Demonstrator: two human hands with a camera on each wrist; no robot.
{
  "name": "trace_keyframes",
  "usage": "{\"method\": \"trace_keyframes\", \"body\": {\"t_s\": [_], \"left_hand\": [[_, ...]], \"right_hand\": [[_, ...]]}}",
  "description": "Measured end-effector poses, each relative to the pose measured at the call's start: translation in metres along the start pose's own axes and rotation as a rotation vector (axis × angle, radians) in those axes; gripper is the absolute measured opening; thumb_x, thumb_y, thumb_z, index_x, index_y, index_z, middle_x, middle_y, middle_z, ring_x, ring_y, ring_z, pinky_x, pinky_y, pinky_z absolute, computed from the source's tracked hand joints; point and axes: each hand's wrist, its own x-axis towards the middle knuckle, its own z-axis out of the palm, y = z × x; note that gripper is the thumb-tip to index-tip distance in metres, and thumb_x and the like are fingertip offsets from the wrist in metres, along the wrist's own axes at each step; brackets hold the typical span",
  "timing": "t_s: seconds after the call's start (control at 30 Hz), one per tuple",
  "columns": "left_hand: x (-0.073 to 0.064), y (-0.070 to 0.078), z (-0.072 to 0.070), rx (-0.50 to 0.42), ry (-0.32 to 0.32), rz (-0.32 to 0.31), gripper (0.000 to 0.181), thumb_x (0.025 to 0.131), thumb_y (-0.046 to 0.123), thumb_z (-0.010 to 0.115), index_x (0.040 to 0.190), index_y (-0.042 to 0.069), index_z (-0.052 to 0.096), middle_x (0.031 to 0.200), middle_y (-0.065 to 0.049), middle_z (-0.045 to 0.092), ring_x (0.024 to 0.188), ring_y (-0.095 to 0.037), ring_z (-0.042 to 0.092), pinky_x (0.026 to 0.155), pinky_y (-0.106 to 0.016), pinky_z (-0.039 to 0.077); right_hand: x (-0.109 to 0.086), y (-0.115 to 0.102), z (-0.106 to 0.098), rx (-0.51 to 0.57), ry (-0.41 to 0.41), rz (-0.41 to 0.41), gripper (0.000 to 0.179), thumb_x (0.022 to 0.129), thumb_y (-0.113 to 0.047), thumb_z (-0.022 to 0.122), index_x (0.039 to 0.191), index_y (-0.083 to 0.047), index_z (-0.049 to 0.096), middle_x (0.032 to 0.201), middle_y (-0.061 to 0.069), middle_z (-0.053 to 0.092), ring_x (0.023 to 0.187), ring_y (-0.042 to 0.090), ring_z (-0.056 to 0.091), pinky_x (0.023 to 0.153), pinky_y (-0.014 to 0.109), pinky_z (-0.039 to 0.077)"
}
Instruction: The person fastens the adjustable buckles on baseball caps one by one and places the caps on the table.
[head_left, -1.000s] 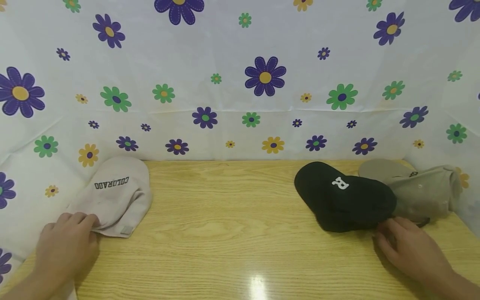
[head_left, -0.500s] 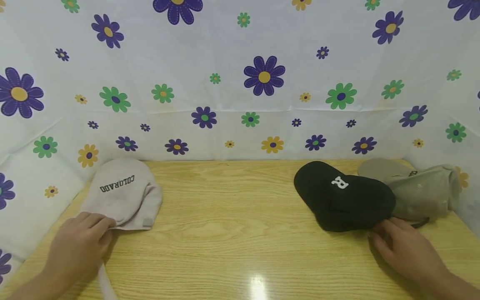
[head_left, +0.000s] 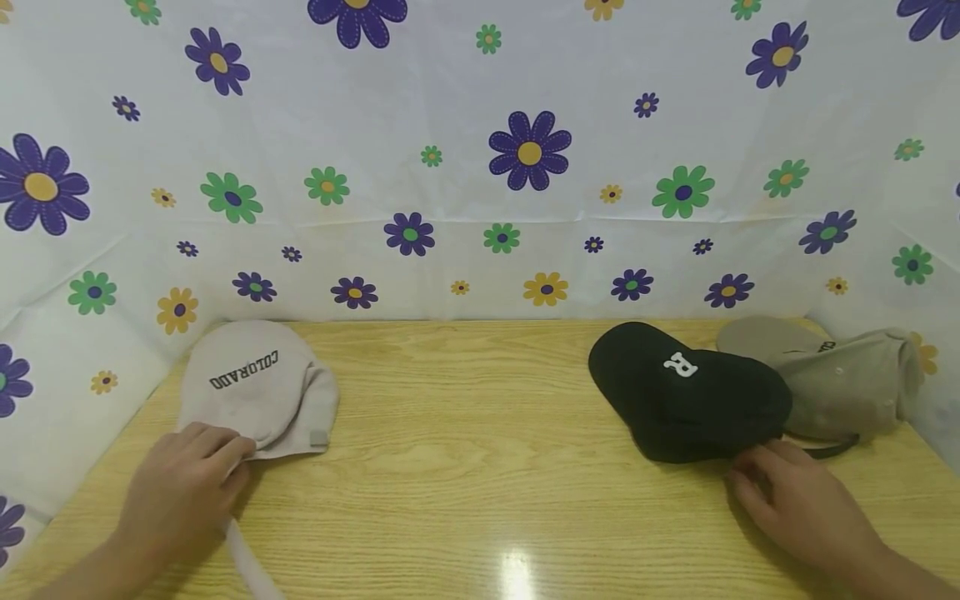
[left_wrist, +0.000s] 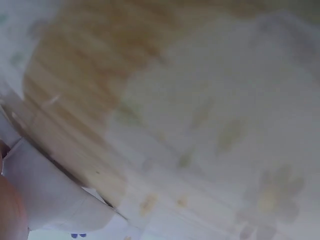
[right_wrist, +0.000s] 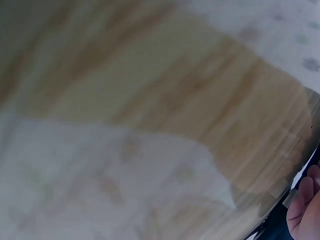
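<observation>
At the left of the head view lies a pale beige cap [head_left: 247, 375] lettered COLORADO. My left hand [head_left: 183, 483] pinches its near edge, thumb below and fingers on top. A pale strip [head_left: 251, 562] trails toward me from under that hand. In the left wrist view, pale cap fabric [left_wrist: 55, 192] shows beside a fingertip. To the right is a black cap [head_left: 697, 400] with a white R on its front. My right hand [head_left: 810, 500] grips its near right edge with thumb and curled fingers. Those curled fingers [right_wrist: 305, 195] also show beside dark cloth in the right wrist view.
Behind the black cap, an olive-khaki cap [head_left: 855, 383] lies at the table's right end, partly covered. A dark strap [head_left: 836, 448] sticks out beside it. The wood-grain table [head_left: 465, 467] ends at a white flower-printed cloth [head_left: 450, 183] at the back and sides.
My left hand has drawn the beige cap rightward across the table, and more of the pale strip shows. My right hand has shifted slightly left along the black cap, which stays put.
</observation>
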Motion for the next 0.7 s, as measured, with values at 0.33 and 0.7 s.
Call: {"method": "trace_keyframes", "body": {"t_s": [0.33, 0.7], "left_hand": [[0.009, 0.013, 0.004, -0.02, -0.001, 0.029, 0.048, 0.099, 0.032, 0.033, 0.078, 0.009, 0.07, 0.077, -0.003, 0.065, 0.076, -0.025, 0.059, 0.061, -0.042, 0.043], [0.012, 0.023, 0.006, -0.029, -0.013, 0.06, 0.049, 0.099, 0.03, 0.031, 0.078, 0.009, 0.071, 0.078, -0.004, 0.064, 0.075, -0.024, 0.058, 0.059, -0.04, 0.042]], "right_hand": [[0.0, -0.006, 0.003, -0.013, 0.04, -0.055, 0.017, 0.071, -0.014, 0.08, 0.079, -0.021, 0.066, 0.081, -0.009, 0.059, 0.07, 0.012, 0.057, 0.059, 0.036, 0.049], [0.003, -0.019, 0.005, -0.003, 0.062, -0.139, 0.022, 0.069, -0.015, 0.082, 0.08, -0.023, 0.065, 0.077, -0.014, 0.054, 0.067, 0.001, 0.048, 0.058, 0.03, 0.046]]}}
